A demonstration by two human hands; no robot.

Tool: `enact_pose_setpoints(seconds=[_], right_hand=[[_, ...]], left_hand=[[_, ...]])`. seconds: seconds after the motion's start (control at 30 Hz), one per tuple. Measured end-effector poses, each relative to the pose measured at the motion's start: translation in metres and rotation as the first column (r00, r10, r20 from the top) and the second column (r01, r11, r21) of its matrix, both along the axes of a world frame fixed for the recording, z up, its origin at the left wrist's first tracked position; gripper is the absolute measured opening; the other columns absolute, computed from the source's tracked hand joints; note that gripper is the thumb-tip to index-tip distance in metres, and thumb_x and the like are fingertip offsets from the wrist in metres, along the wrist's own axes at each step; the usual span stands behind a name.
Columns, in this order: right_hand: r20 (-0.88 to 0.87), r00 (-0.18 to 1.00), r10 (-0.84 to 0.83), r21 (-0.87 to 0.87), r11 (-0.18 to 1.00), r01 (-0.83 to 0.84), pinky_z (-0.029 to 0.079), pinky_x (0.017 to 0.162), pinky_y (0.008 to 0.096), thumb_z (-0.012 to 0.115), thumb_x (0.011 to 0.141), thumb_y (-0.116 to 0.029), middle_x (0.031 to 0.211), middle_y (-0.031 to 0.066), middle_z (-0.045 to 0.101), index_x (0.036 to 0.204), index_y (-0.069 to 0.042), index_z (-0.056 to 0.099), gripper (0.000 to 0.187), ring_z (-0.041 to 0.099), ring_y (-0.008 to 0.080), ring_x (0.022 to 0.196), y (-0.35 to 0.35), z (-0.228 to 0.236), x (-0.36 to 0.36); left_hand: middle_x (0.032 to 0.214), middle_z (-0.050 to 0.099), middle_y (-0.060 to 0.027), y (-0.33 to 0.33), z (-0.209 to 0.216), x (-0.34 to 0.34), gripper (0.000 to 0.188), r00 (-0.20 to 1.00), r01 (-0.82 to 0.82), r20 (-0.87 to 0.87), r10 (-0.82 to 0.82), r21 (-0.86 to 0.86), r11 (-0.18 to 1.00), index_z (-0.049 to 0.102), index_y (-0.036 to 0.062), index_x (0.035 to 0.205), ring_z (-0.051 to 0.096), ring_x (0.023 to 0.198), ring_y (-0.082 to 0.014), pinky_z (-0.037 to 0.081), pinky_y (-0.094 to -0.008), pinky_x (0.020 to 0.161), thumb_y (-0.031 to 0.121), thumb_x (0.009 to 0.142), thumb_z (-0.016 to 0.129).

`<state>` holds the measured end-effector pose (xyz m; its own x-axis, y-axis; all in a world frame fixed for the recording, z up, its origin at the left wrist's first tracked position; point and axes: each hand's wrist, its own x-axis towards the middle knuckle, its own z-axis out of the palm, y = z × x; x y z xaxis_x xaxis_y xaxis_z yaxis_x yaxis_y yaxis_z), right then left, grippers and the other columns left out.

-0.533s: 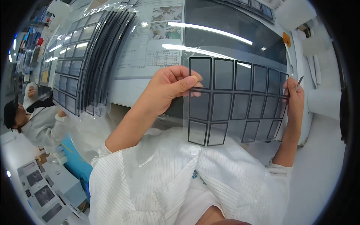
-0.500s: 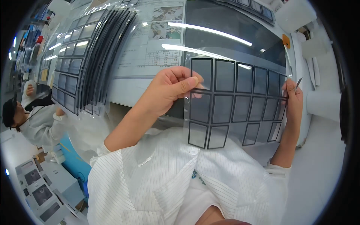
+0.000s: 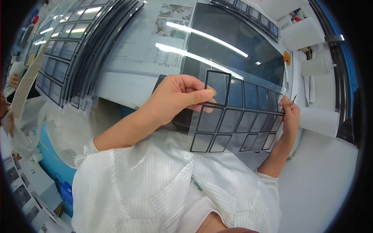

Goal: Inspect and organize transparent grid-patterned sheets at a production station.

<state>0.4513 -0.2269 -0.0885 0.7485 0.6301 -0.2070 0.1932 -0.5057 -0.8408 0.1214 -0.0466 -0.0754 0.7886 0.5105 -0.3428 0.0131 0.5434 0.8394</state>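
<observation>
A clear sheet [image 3: 237,145] carries rows of black-framed rectangular panels and is held up in front of my chest. My left hand [image 3: 176,97] is closed in a pinch on the corner panel [image 3: 218,86], a clear rectangle with a black border. That panel now sits askew and higher than the row beside it, seemingly peeled at least partly off the sheet. At the opposite edge, my right hand [image 3: 289,116] is closed on the sheet. A thin pointed tool [image 3: 294,99] sticks up from its fingers; its kind cannot be made out.
On the left leans a stack of black-framed panel sheets [image 3: 66,50]. Behind my hands lie a printed paper [image 3: 140,46] and a dark glossy mat [image 3: 233,35]. More framed panels [image 3: 252,15] lie at the back. White rolls [image 3: 318,122] stand right; another person's hand [image 3: 14,79] shows far left.
The corner panel has shifted up and tilted away from its row, with my left hand pinching it. The whole view has swung, and the sheet sits slightly lower with my right hand still on it.
</observation>
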Motion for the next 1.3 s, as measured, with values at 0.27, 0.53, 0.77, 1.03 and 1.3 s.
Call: enact_pose_setpoints(seconds=[0.27, 0.53, 0.77, 1.03, 1.3], right_hand=[[0.038, 0.999, 0.019, -0.11, 0.994, -0.014, 0.023, 0.039, 0.0197, 0.06, 0.089, -0.038, 0.05, -0.0081, 0.034, 0.067, -0.009, 0.058, 0.036, 0.028, 0.0024, 0.042, 0.004, 0.005, -0.002], [0.107, 0.988, 0.11, -0.219, 0.972, -0.084, 0.027, 0.039, 0.0201, 0.058, 0.09, -0.038, 0.05, -0.007, 0.035, 0.067, -0.006, 0.058, 0.039, 0.03, 0.0032, 0.043, 0.003, 0.01, -0.007], [0.147, 0.983, 0.114, -0.257, 0.964, -0.073, 0.023, 0.04, 0.0206, 0.057, 0.089, -0.041, 0.05, -0.009, 0.031, 0.066, -0.009, 0.056, 0.04, 0.028, 0.0029, 0.043, -0.002, 0.009, -0.006], [0.155, 0.979, 0.136, -0.268, 0.959, -0.091, 0.023, 0.039, 0.0211, 0.057, 0.089, -0.041, 0.049, -0.0087, 0.031, 0.066, -0.008, 0.055, 0.041, 0.028, 0.0031, 0.043, -0.004, 0.013, -0.007], [0.161, 0.976, 0.146, -0.285, 0.954, -0.096, 0.025, 0.038, 0.0212, 0.056, 0.089, -0.041, 0.049, -0.0074, 0.031, 0.066, -0.006, 0.056, 0.042, 0.028, 0.004, 0.042, -0.003, 0.015, -0.009]], left_hand=[[0.078, 0.066, -0.0099, 0.0, -0.01, -0.003, 0.015, 0.998, -0.06, -0.039, 0.057, -0.092, 0.994, 0.063, 0.0004, 0.086, 0.066, 0.07, -0.0123, 0.051, -0.0175, 0.058, 0.015, 0.085, 0.067], [0.073, 0.063, -0.0076, -0.002, -0.003, -0.006, 0.021, 0.993, -0.077, -0.102, 0.063, -0.142, 0.987, 0.061, -0.0004, 0.08, 0.068, 0.067, -0.0165, 0.053, -0.0183, 0.056, 0.017, 0.08, 0.073], [0.071, 0.063, -0.0075, -0.002, -0.001, -0.004, 0.021, 0.994, -0.051, -0.106, 0.038, -0.122, 0.991, 0.061, -0.0001, 0.078, 0.067, 0.066, -0.0151, 0.052, -0.018, 0.056, 0.017, 0.08, 0.073], [0.066, 0.062, -0.0049, -0.002, 0.003, -0.002, 0.014, 0.99, 0.005, -0.144, -0.007, -0.012, 1.0, 0.061, 0.0021, 0.077, 0.066, 0.063, -0.0133, 0.052, -0.0204, 0.058, 0.012, 0.083, 0.068], [0.067, 0.064, -0.0058, -0.005, -0.012, 0.001, 0.015, 0.999, 0.038, 0.02, -0.04, 0.084, 0.996, 0.065, 0.0009, 0.078, 0.062, 0.06, -0.0081, 0.047, -0.0175, 0.053, 0.014, 0.081, 0.071]])
